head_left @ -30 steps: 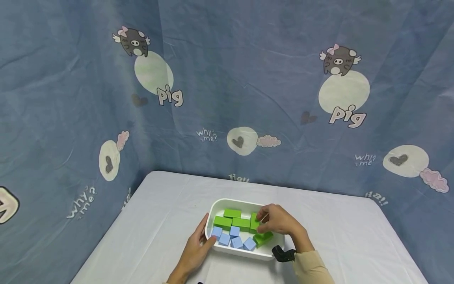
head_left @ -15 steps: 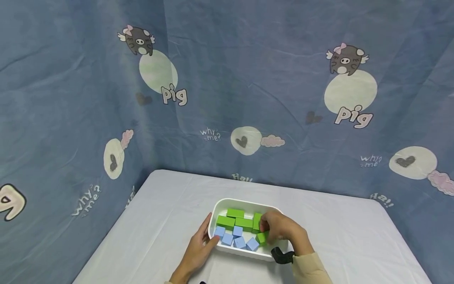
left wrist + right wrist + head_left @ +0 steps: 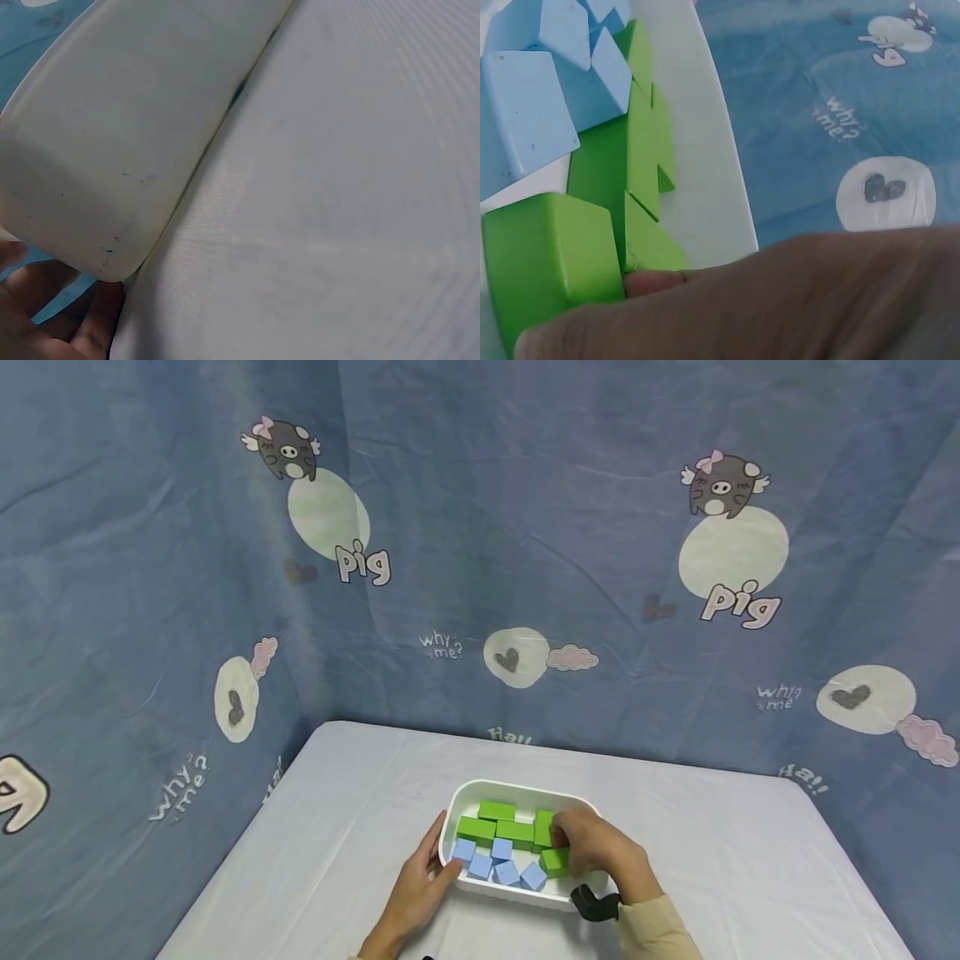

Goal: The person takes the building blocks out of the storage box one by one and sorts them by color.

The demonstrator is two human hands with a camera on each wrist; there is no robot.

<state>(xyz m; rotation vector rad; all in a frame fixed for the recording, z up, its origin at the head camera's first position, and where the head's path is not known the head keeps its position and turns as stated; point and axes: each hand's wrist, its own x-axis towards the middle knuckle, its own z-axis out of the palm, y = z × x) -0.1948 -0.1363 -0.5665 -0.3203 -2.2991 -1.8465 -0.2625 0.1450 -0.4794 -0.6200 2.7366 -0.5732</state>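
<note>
A white plastic tray [image 3: 517, 897] holds several green rectangular blocks [image 3: 514, 834] and several light blue cubes [image 3: 480, 865]. My left hand [image 3: 417, 887] grips the tray's left end, thumb over the rim and fingers along the outside. In the left wrist view, those fingertips touch a corner of the tray [image 3: 112, 150]. Inside the tray's right end, my right hand [image 3: 602, 850] pinches a green block [image 3: 553, 862]. The right wrist view shows the thumb on the near side of this block [image 3: 551, 255] and a fingertip beyond it. The block's right end is hidden by the hand.
The tray stands on a white cloth-covered table [image 3: 360, 777]. Behind and to the left hangs a blue curtain [image 3: 450, 527] with pig prints. A black strap piece [image 3: 595, 902] sits at the right wrist, close to the tray's front right corner.
My right hand has lowered into the tray and taken hold of the slanted green block, which now lies straighter. My left hand has kept its grip on the tray.
</note>
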